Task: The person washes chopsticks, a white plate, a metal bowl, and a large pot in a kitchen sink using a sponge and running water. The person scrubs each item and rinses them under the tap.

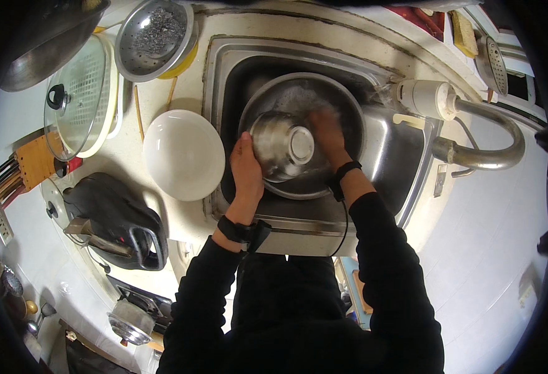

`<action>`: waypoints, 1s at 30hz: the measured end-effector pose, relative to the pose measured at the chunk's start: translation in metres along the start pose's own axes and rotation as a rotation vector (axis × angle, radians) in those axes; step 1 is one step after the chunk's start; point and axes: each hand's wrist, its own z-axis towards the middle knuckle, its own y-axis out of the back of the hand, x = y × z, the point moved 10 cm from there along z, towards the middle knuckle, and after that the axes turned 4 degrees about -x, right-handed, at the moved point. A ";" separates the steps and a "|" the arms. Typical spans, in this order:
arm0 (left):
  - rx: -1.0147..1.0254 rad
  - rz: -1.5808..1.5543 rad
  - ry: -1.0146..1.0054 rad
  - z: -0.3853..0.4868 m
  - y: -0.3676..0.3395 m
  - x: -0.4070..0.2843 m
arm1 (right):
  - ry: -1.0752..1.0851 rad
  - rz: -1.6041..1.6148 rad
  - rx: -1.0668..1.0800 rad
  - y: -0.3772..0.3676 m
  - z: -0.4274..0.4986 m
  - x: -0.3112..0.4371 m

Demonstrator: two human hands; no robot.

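My left hand (246,170) grips the rim of a stainless steel bowl (278,145), which is tilted so that its round foot faces up towards me. The bowl is over a large metal basin (302,194) that sits in the stainless steel sink (395,154). My right hand (328,128) is blurred beside the bowl, inside the basin. Its fingers are too smeared to tell whether they hold anything. Wet streaks or suds show on the basin's inner wall. Left of the sink, a white plate (183,156) lies on the counter.
A faucet (489,154) curves in from the right. On the left are a colander with steel wool (129,51), a glass lid (75,112), a knife block (35,161) and a black electric appliance (110,219). A lidded pot (131,320) stands on the stove.
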 end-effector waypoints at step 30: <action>0.207 0.591 -0.511 -0.047 -0.064 -0.022 | -0.090 1.079 -0.066 0.174 -0.017 0.043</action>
